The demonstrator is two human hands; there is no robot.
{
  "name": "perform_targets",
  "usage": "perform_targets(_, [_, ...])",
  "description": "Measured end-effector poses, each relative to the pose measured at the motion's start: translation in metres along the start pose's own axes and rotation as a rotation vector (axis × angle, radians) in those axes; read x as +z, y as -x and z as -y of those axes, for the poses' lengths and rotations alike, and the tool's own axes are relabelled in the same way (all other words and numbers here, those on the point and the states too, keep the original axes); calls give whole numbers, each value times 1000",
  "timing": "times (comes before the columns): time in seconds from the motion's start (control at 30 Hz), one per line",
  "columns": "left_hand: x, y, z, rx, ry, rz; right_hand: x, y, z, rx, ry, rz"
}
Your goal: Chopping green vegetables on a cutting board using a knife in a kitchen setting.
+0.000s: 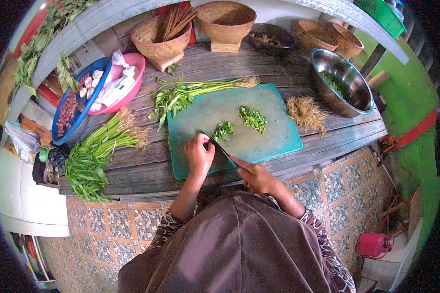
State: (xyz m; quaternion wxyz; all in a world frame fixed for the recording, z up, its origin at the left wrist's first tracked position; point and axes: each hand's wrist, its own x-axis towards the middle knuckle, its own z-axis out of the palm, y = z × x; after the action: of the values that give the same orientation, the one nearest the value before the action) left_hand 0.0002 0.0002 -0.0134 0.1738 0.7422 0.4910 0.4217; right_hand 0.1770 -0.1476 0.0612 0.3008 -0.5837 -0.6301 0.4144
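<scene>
My right hand (255, 177) is closed round the handle of a kitchen knife (219, 147), whose blade points up and left over the green cutting board (275, 143). Beside the blade, my left hand (201, 152) rests on the board with its fingers curled; whether it pinches anything is hidden. Just beyond the knife tip lies a small heap of chopped greens (223, 130), and a larger chopped heap (252, 119) is to its right. Long-stemmed leafy greens (201, 88) with roots lie across the board's far left edge.
Left lie a bundle of rooted greens (95, 154), a blue basket (60, 136) of shallots and garlic, and a pink basin (141, 78) with plastic bags. Cut-off roots (306, 114) sit right of the board, near a steel bowl (355, 97) holding chopped greens. Woven baskets (225, 27) stand behind.
</scene>
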Motion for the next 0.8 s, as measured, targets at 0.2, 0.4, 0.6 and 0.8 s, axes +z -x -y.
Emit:
perform_targets(0.2, [2,1,6,11,25,-34,-6,4,16,78,-50,7])
perform_targets(0.4, [1,0,6,54,16,-46,-3,-7,14,73,12,67])
perform_targets(0.6, [0,0,2,62,11,-54,-4,-26,21,134,-12,86])
perform_targets(0.8, [-8,4,4,57,64,-21,-7,-9,2,25,-62,37])
